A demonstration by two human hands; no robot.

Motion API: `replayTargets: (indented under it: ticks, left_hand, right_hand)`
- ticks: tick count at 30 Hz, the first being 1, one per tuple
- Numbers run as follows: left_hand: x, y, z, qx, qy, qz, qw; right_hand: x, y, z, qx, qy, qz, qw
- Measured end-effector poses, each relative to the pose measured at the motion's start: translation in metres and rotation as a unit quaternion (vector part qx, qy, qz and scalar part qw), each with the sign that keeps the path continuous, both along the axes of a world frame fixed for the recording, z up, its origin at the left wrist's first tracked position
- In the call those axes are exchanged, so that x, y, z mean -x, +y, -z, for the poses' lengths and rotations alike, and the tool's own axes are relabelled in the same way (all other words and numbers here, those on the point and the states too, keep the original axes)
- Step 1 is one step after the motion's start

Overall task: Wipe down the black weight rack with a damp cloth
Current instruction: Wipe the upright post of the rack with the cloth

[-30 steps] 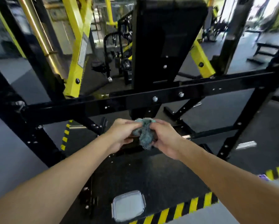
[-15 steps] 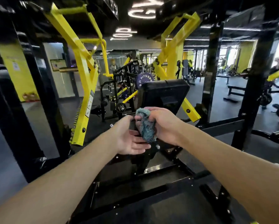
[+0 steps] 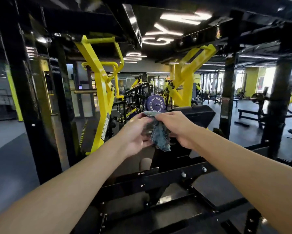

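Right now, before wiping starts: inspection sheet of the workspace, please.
surface: black weight rack, bolted bar below the hands; the cloth is not touching it.
job's things: cloth, blue-grey, bunched, held in the air in front of the black pad.
clutter: nothing seen on the rack bars; one pale blurred shape below the hands, cannot tell what.
hands: right hand grips the cloth; left hand seems to pinch its top edge.
cables: nothing seen.
surroundings: yellow machine arms, purple weight plate, bench at the right, dark floor.
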State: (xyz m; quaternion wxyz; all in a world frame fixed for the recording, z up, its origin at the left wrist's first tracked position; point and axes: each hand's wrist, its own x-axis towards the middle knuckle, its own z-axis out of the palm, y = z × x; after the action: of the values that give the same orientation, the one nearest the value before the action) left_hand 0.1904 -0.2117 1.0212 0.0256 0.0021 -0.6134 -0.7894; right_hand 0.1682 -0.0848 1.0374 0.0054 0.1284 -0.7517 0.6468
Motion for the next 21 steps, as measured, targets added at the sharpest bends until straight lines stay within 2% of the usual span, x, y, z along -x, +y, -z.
replayTargets:
  ticks: [7, 13, 18, 21]
  left_hand:
    - [0.019, -0.013, -0.016, -0.052, 0.029, -0.137, 0.989]
    - [0.024, -0.009, -0.030, 0.018, 0.035, -0.103, 0.994]
    - [0.037, -0.013, -0.039, -0.002, 0.091, -0.193, 0.977]
    - [0.041, -0.012, -0.046, 0.057, 0.099, -0.229, 0.967]
  right_hand:
    - [0.016, -0.011, -0.014, 0.093, -0.068, -0.066, 0.991]
    - [0.031, -0.020, -0.028, 0.116, -0.066, -0.108, 0.985]
    - [0.044, -0.015, -0.036, 0.080, -0.043, -0.136, 0.986]
    - [0.057, -0.009, -0.039, 0.012, -0.011, -0.141, 0.990]
